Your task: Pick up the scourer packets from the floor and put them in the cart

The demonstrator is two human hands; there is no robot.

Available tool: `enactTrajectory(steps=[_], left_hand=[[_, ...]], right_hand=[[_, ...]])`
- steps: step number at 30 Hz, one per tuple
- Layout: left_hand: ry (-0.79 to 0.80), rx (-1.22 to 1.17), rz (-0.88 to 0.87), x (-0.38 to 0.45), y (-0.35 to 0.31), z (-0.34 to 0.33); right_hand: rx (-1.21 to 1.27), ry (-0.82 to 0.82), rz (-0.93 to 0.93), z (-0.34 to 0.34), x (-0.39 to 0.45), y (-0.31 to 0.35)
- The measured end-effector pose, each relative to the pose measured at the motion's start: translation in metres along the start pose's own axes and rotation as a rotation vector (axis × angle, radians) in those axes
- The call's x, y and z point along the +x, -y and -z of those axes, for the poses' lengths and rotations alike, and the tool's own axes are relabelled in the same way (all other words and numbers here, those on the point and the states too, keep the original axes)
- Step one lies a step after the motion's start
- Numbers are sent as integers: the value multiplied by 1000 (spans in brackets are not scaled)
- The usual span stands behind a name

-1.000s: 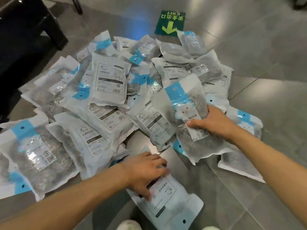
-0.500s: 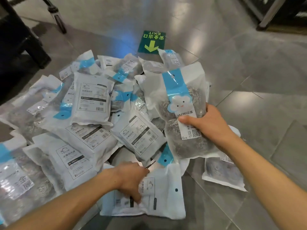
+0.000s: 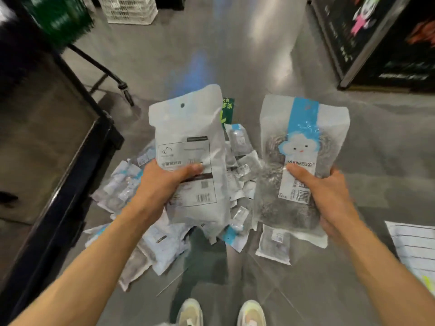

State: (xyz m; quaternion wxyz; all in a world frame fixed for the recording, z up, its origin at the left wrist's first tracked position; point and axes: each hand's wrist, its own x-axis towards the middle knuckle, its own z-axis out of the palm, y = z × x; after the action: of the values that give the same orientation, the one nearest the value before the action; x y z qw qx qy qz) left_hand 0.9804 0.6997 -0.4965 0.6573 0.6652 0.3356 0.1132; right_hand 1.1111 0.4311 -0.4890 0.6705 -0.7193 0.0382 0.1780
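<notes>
Nearest the camera, two pale sneakers [image 3: 221, 312] poke in at the bottom edge, standing on the grey tiled floor [image 3: 317, 290]. A sheet of lined white paper [image 3: 414, 250] lies on the floor at the near right.

Bare forearms reach up from both bottom corners. The left hand [image 3: 162, 182] is closed around the lower half of a white packet [image 3: 190, 147], held upright with its printed back label and barcode facing the camera, thumb pressed flat across the label. The right hand [image 3: 329, 196] is clamped on a second packet [image 3: 303, 161], front side showing: blue stripe, a little cloud face, grey steel scourers visible through the clear part. Thumb on the front, fingers wrapped behind. Both packets are up in the air, side by side but apart, well above the floor.

Below and between them sits the pile of packets [image 3: 164, 234], scattered loosely on the tiles, some overlapping.

On the left is the black cart [image 3: 70, 165], its flat deck looking bare from here. Past the packets a green exit floor sticker [image 3: 227, 111] peeks out. Far back there's a white crate [image 3: 129, 8] and, far right, a dark display panel [image 3: 376, 36].
</notes>
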Motion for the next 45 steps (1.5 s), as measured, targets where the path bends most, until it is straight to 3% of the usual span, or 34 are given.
enactTrajectory(steps=[5,8,15,22,28,37,45], left_hand=[[76,26,-82,-90,-239,5],[116,43,-191,-138,-349,9],[134,40,-384,-200,-493,0],[277,36,-439,-216,-527,-15],[454,66,-442,-220,-530,-33],[890,110,-425,-260,-516,-76],[1333,163,-384,-383,-468,-144]], right_hand=[[46,44,44,13,-92,214],[95,47,81,27,-136,318],[198,2,268,65,-202,449],[233,-100,375,90,-246,483],[279,-312,398,99,-291,476],[349,-763,397,109,-401,431],[394,-1258,376,137,-564,365]])
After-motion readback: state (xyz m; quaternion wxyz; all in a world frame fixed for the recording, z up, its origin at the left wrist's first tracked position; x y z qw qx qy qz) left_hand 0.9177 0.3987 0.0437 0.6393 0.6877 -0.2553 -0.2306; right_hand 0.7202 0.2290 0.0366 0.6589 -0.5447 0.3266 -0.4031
